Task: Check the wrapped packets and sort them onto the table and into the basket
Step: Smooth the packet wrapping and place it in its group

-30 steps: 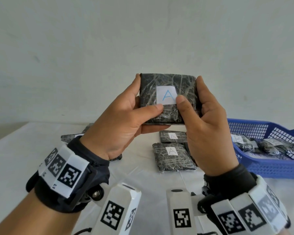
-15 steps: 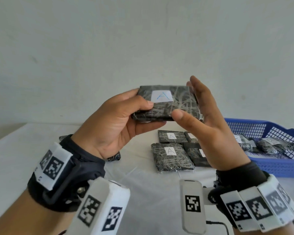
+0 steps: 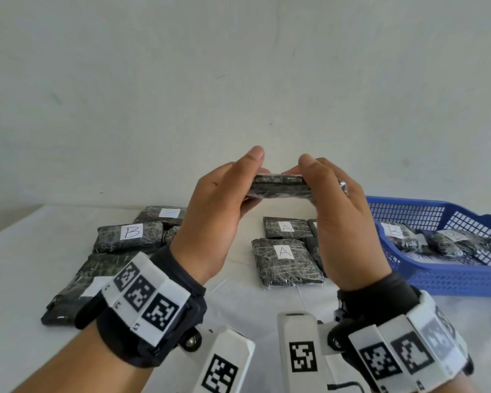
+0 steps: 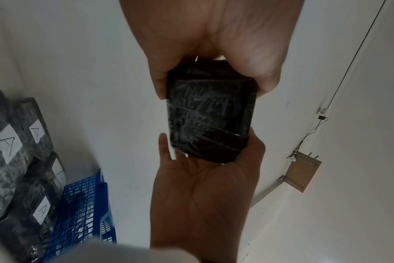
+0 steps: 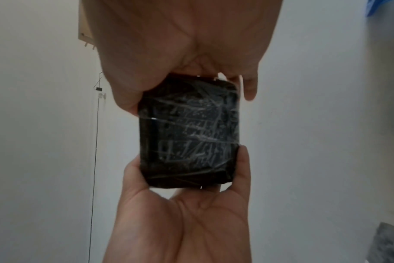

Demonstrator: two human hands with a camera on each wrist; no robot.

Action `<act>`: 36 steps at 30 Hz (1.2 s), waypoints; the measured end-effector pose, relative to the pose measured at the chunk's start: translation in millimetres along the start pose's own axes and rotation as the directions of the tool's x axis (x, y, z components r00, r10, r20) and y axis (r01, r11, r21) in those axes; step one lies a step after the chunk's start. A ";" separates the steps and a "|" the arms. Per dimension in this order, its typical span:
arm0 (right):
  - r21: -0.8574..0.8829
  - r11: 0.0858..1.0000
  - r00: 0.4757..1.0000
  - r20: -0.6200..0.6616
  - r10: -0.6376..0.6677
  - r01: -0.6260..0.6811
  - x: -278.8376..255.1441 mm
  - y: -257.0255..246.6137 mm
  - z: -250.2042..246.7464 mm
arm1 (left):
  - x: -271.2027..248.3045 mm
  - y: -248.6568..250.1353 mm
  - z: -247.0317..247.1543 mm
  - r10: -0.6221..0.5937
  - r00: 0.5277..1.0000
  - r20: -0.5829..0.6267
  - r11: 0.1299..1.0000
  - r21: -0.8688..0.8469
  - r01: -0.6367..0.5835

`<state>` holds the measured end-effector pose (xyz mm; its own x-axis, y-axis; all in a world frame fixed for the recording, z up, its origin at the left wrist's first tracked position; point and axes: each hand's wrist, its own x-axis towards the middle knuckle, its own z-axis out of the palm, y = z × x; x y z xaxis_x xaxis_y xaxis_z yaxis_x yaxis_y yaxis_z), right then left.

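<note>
A black packet (image 3: 279,188) wrapped in clear film is held in the air between both hands, lying flat and edge-on to me. My left hand (image 3: 238,180) grips its left end, thumb on top and fingers beneath. My right hand (image 3: 321,177) grips the right end the same way. The left wrist view shows the packet's plain underside (image 4: 210,121) above my left hand (image 4: 205,178). In the right wrist view the packet (image 5: 189,135) sits in my right hand (image 5: 184,204). Its label is hidden from every view.
Two packets labelled A (image 3: 285,260) (image 3: 287,227) lie on the white table below the hands. A packet labelled B (image 3: 129,236) and several others lie at the left. A blue mesh basket (image 3: 451,276) at the right holds packets labelled B (image 3: 400,236).
The packet stood upright with its A label facing me; both hands have tipped it flat and lowered it, so the label faces up out of sight.
</note>
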<state>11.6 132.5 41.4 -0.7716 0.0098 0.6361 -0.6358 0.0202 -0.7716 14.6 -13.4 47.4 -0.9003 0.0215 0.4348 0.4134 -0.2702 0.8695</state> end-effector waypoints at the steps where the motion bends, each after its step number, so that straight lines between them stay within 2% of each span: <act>1: -0.005 1.000 1.000 0.019 -0.021 0.021 -1.3 -1.1 1.7 | 0.3 1.1 -0.3 0.015 1.000 -0.016 1.000 0.005 -0.015; 5: 0.027 0.997 0.997 0.008 -0.076 0.076 0.1 -2.5 2.1 | 0.5 5.2 -1.5 0.024 0.998 0.052 0.998 0.055 -0.027; 9: 0.159 0.985 0.997 0.035 -0.072 0.065 0.7 -4.4 -0.3 | 0.6 4.0 -1.9 -0.004 0.992 0.127 0.997 0.072 -0.005; 11: 0.161 0.985 0.996 0.041 -0.074 0.067 -0.4 -5.1 -1.6 | 0.3 3.5 -1.9 -0.012 0.988 0.153 0.997 0.082 0.000; 18: 0.173 0.984 0.997 0.041 -0.060 0.052 -1.2 -7.4 -0.5 | 1.3 1.5 -4.2 -0.001 0.988 0.158 0.999 0.048 -0.007; 28: 0.178 0.984 0.994 0.110 -0.016 -0.004 4.4 -14.7 -13.8 | 4.1 3.5 -9.1 -0.133 0.979 0.155 0.979 -0.130 0.154; 31: 0.182 0.983 0.997 0.082 0.005 -0.020 5.0 -15.7 -13.9 | 4.9 2.3 -10.3 -0.133 0.976 0.173 0.981 -0.117 0.154; 34: 0.269 0.961 0.996 0.071 0.054 -0.071 4.9 -16.0 -11.4 | 6.7 1.9 -11.0 -0.163 0.976 0.148 0.979 -0.100 0.179; 36: 0.236 0.968 0.996 0.036 0.080 -0.086 4.0 -15.5 -8.8 | 7.5 2.7 -11.2 -0.186 0.967 0.176 0.977 -0.074 0.202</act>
<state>18.6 141.0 56.0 -0.8201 -0.0247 0.5718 -0.5539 -0.2172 -0.8038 7.4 -24.7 50.3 -0.9232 0.2406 0.2996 0.2123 -0.3304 0.9196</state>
